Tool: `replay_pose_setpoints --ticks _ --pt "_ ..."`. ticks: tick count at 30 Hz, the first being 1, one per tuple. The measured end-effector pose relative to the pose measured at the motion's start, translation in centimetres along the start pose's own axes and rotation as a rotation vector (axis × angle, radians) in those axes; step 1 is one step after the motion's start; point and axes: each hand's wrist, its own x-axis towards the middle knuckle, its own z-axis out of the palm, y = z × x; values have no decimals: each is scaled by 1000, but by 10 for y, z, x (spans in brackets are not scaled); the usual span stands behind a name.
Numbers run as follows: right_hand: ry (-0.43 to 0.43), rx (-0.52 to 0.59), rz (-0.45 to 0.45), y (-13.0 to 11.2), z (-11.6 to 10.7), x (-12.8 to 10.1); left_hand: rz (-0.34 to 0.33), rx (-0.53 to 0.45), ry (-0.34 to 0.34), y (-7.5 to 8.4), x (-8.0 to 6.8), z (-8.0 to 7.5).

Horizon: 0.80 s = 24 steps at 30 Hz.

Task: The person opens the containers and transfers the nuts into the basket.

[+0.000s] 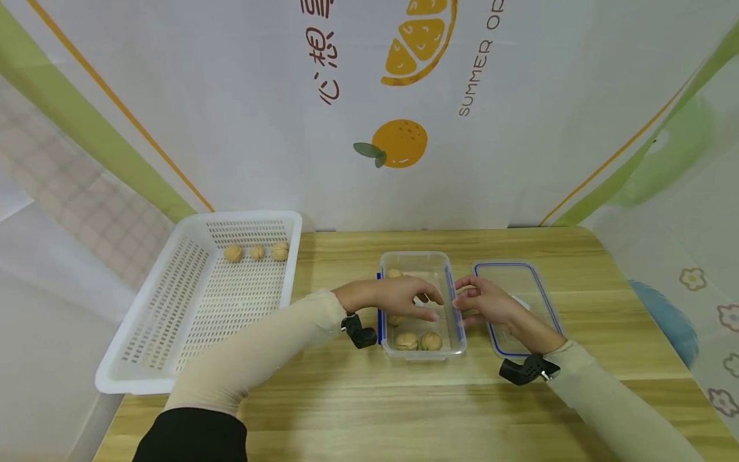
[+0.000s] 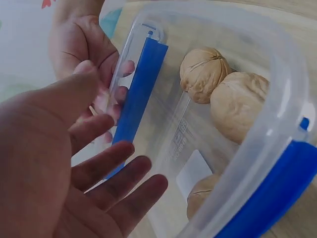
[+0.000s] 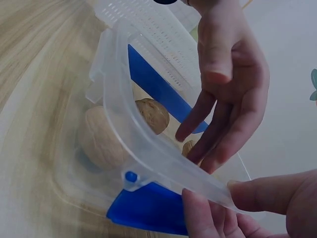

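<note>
A clear plastic food box [image 1: 417, 256] with blue side latches stands uncovered on the table, several walnuts [image 1: 431, 341] inside it. My right hand [image 1: 487, 303] pinches its right wall, thumb at the rim and fingers on the outside by the blue latch [image 3: 148, 208]. Above the box's inside hovers my left hand [image 1: 404, 297], palm toward the right hand, fingers loosely bent and holding nothing. In the left wrist view, two walnuts [image 2: 205, 74] lie together at one end and another sits partly hidden behind the near wall. A small white label shows on the box's floor.
The box's clear lid [image 1: 510, 274], edged with a blue seal, lies flat to the right, partly under the right forearm. At the left is a white perforated basket [image 1: 193, 221] with three walnuts [image 1: 233, 253] along its far side. A printed curtain hangs behind the wooden table [image 1: 369, 410].
</note>
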Motion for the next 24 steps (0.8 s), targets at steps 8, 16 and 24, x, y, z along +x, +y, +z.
replay_pose_setpoints --ticks 8,16,24 --pt "1 -1 1 0 0 1 30 -173 -108 -7 12 -3" --pt "-4 -2 2 -1 0 -1 9 -252 -170 -10 26 2" --pt "-7 -2 0 1 -1 0 -12 -232 -232 -11 38 11"
